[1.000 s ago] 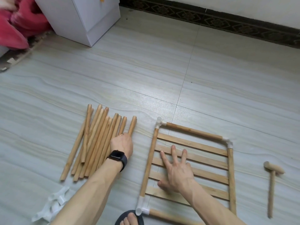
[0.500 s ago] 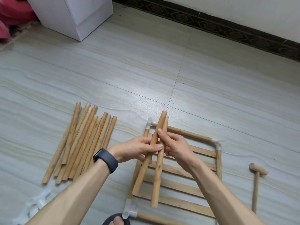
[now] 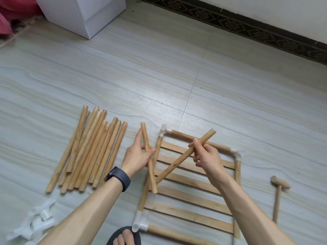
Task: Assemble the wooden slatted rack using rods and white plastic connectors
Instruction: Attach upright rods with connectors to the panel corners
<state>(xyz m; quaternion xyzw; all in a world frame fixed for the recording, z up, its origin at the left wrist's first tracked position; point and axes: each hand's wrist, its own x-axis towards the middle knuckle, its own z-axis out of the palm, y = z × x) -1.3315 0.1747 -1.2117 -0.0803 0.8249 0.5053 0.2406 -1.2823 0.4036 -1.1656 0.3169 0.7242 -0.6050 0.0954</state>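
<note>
Rack [image 3: 187, 197] lies flat on the grey tiled floor [image 3: 177, 68], in front of the person's sandalled foot [image 3: 123, 234]. It is a pale wood frame of round rods, with flat slats running across. White plastic elbow connectors [image 3: 162, 131] sit at three visible corners; the near-right corner is cut off by the frame edge.

Left hand [image 3: 138, 156], with a black smartwatch [image 3: 118, 177] on the wrist: grip closed round one light wooden rod [image 3: 145, 135], nearly upright in view, at the rack's left rail.
Right hand [image 3: 206, 154]: grip closed round a second light wooden rod [image 3: 177, 163], slanted across the slats with its top end to the right. The lower ends of the two rods overlap in view; contact cannot be told.

Pile of spare wooden rods [image 3: 92, 149] lies left of the rack. Loose white connectors [image 3: 35, 221] lie near-left, blurred. Small wooden mallet [image 3: 280, 184] lies on the floor to the right.

Versus 0.5 s ago: both rods were held together, nearly parallel, over the rack's left side; now they are split, one per hand. 1 s ago: left hand on the pile, right hand flat on the slats.
</note>
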